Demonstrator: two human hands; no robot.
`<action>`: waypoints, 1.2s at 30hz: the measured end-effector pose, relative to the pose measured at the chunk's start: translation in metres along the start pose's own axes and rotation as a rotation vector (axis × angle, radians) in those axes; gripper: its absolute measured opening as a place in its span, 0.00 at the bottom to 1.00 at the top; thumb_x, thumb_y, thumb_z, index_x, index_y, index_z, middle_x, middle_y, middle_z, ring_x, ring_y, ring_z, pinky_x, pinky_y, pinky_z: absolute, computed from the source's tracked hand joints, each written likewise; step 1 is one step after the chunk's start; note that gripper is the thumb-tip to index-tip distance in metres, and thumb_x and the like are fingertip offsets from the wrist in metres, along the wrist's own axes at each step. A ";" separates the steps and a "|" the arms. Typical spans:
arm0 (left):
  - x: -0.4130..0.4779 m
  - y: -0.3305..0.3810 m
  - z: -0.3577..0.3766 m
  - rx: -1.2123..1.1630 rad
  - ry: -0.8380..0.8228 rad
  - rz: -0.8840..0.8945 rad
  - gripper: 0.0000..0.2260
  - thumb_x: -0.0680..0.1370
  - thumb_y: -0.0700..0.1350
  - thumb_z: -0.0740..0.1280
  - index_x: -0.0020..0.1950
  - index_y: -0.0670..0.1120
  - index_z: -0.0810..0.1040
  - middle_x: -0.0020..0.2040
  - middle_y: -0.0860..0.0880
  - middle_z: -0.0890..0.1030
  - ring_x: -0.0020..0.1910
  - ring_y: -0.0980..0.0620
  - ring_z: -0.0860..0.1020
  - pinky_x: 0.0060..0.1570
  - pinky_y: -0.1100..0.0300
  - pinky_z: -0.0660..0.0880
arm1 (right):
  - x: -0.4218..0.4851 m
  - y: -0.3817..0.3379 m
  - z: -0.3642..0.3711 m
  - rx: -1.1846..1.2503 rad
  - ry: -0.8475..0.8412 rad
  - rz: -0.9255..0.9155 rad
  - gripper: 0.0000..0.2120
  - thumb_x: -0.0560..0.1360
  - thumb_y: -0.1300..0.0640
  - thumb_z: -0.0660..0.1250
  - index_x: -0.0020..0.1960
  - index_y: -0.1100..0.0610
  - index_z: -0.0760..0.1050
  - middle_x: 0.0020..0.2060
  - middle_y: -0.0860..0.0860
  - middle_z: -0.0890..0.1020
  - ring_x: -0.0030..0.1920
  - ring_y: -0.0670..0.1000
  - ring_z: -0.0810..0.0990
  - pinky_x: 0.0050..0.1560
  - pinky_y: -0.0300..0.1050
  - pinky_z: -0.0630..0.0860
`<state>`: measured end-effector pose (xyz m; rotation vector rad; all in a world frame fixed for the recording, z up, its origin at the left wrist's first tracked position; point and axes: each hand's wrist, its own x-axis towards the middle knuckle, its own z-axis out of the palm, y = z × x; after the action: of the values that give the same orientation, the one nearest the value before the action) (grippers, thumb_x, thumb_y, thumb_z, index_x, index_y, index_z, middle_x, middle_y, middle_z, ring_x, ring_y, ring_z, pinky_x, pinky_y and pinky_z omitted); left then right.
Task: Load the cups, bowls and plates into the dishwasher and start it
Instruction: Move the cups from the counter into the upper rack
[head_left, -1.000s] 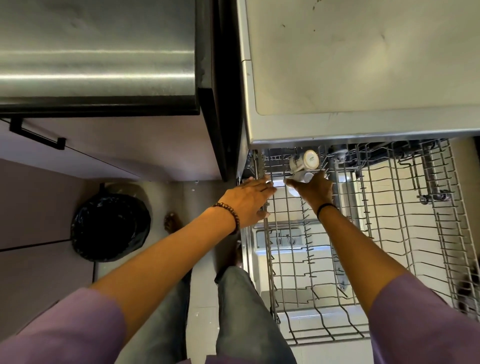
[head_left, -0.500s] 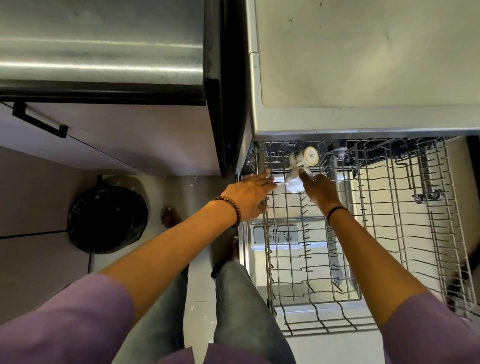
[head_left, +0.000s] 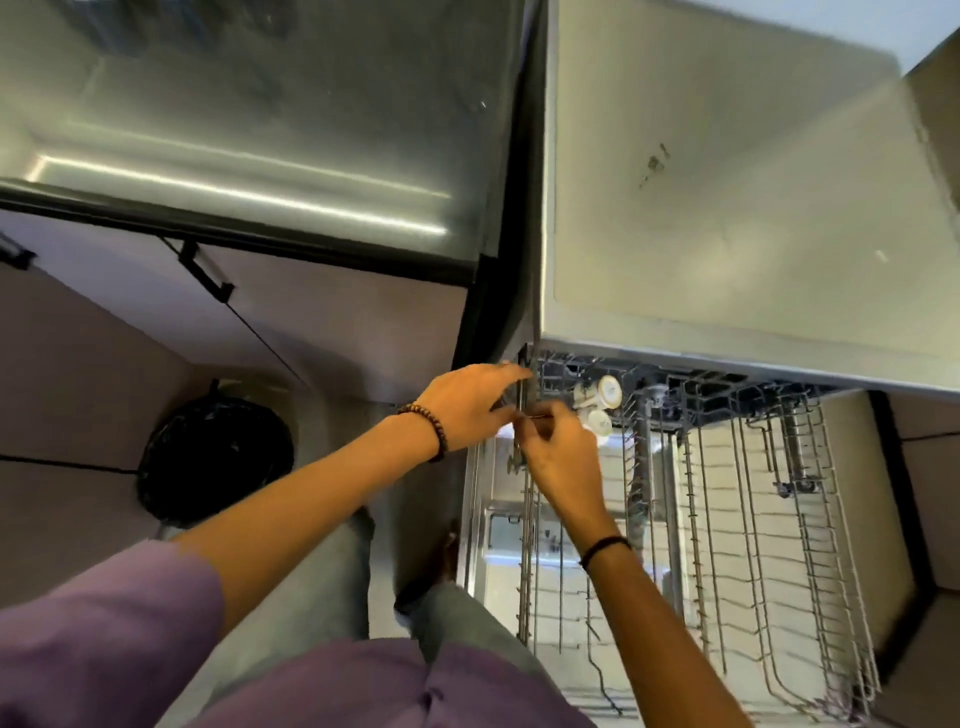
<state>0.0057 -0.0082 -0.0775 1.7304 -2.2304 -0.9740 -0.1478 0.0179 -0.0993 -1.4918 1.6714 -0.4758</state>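
Both hands meet at the far left corner of the pulled-out dishwasher rack (head_left: 737, 545): left hand (head_left: 470, 405) spread wide, right hand (head_left: 558, 457) pinched narrow on a wire. Two white cups (head_left: 597, 402) lie on their sides just beyond, bases facing the camera

Home kitchen: dishwasher rack (head_left: 753, 545) was pulled out under a steel counter (head_left: 727, 208), cabinet doors with handles (head_left: 205, 273), bagged bin (head_left: 215, 457) on floor.

No readable text, labels, brand names, numbers or signs appear anywhere in this view. The steel surfaces and the cabinet fronts carry no lettering that can be made out, and the motion blur hides any fine print that might exist.
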 end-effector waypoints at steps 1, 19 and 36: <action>-0.005 -0.002 -0.010 -0.018 0.043 -0.001 0.21 0.80 0.48 0.63 0.72 0.50 0.67 0.64 0.47 0.76 0.60 0.46 0.76 0.57 0.48 0.76 | -0.001 -0.013 0.003 -0.002 -0.011 -0.041 0.08 0.80 0.50 0.65 0.54 0.54 0.75 0.43 0.46 0.82 0.43 0.45 0.81 0.45 0.42 0.80; -0.048 -0.147 -0.223 -0.212 0.749 -0.217 0.22 0.75 0.48 0.70 0.69 0.51 0.71 0.59 0.52 0.81 0.59 0.54 0.78 0.58 0.53 0.75 | 0.112 -0.291 0.064 -0.045 -0.194 -0.615 0.12 0.77 0.52 0.69 0.59 0.52 0.74 0.38 0.48 0.85 0.40 0.44 0.84 0.46 0.46 0.82; -0.003 -0.367 -0.371 -0.265 0.937 -0.429 0.24 0.74 0.45 0.71 0.68 0.46 0.70 0.65 0.48 0.74 0.62 0.49 0.74 0.59 0.57 0.73 | 0.248 -0.481 0.233 -0.116 -0.345 -0.503 0.22 0.77 0.51 0.70 0.68 0.54 0.71 0.61 0.51 0.80 0.55 0.46 0.81 0.53 0.35 0.76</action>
<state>0.4858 -0.1966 0.0006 1.9822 -1.1296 -0.3333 0.3480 -0.2692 0.0398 -1.9627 1.0671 -0.3599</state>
